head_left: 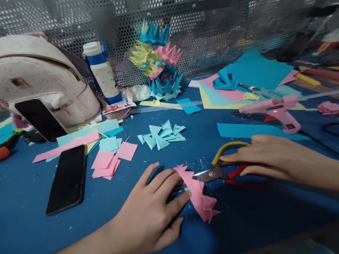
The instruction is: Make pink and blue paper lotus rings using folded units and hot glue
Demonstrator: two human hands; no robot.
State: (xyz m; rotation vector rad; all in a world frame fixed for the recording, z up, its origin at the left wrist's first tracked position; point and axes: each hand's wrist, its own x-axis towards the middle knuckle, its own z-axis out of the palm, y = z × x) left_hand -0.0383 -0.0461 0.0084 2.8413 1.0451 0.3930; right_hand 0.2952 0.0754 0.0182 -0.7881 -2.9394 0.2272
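My left hand [151, 211] lies flat on the blue table [25, 222], fingers spread, with the fingertips touching a chain of folded pink paper pieces [199, 194]. My right hand [268, 157] rests over the handles of a pair of scissors [220, 171] with yellow and red grips; the blades point left toward the pink chain. The fingers lie on the handles and I cannot tell if they grip them.
A black phone [67, 180] lies at left, pink and blue paper squares [109, 157] and folded blue pieces [162, 135] behind. A pink glue gun [276, 110], coloured sheets [246, 80], a paper tower [159, 61], a bottle [101, 71] and a white backpack [39, 75] stand farther back.
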